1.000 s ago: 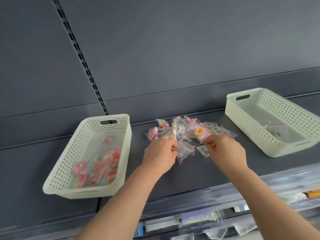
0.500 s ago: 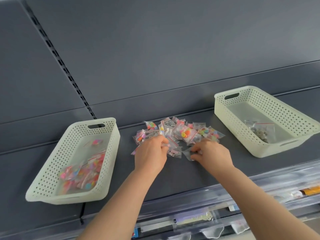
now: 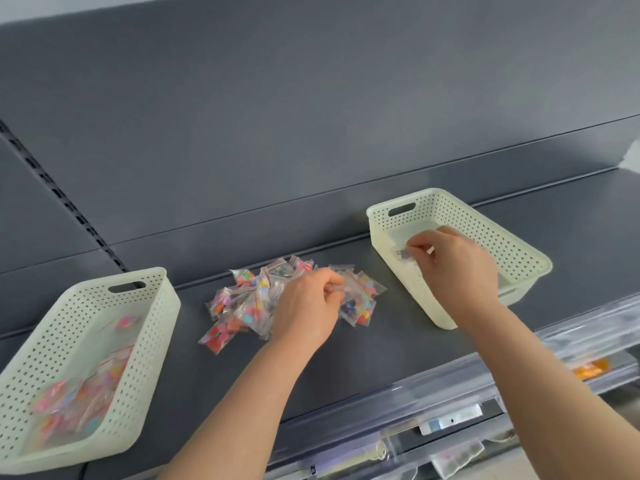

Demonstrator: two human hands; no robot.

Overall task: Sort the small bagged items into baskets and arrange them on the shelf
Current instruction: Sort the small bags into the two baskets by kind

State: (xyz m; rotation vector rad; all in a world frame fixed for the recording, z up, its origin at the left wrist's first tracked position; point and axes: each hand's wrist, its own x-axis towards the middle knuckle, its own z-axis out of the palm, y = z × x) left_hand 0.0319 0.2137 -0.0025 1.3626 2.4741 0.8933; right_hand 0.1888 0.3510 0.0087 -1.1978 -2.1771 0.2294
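Both hands pinch a small bag (image 3: 403, 252) each: the right hand (image 3: 453, 268) should drop its one low inside the basket (image 3: 519, 251) toward the shelf's (image 3: 363, 358) right end, while the left hand (image 3: 311, 306) should lift just one from the pile (image 3: 242, 303) in the middle.

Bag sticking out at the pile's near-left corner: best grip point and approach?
Probably pinch the bag by its free near edge, from the front-left: it lies flat on the shelf, jutting clear of the pile, far end tucked among neighbours.

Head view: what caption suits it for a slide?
Right hand pinches a small bag over the right basket; left hand pinches the pile of bags on the shelf.
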